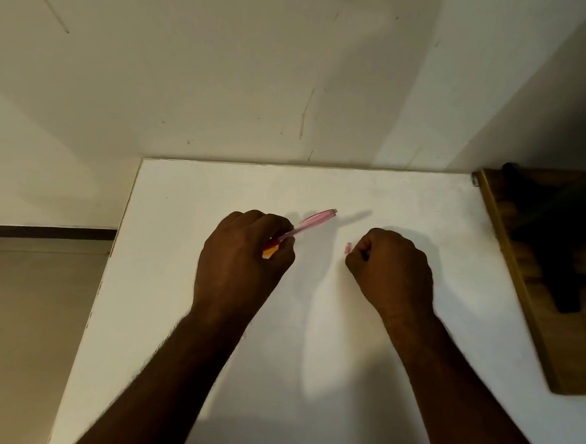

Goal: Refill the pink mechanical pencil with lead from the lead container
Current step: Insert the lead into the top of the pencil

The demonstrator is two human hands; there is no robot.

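Observation:
My left hand (245, 256) is closed around the pink mechanical pencil (314, 220), whose rear end points up and to the right above the white table (309, 377). An orange-yellow object (270, 250), maybe the lead container, shows between the same fingers, mostly hidden. My right hand (390, 267) is closed beside it, pinching a small pink cap (348, 248) at its fingertips. The two hands are apart, with a gap between them.
A wall rises right behind the table's far edge. A wooden board (508, 269) with a dark object (558, 238) on it lies along the right side. The table's left edge drops to the floor (22, 308).

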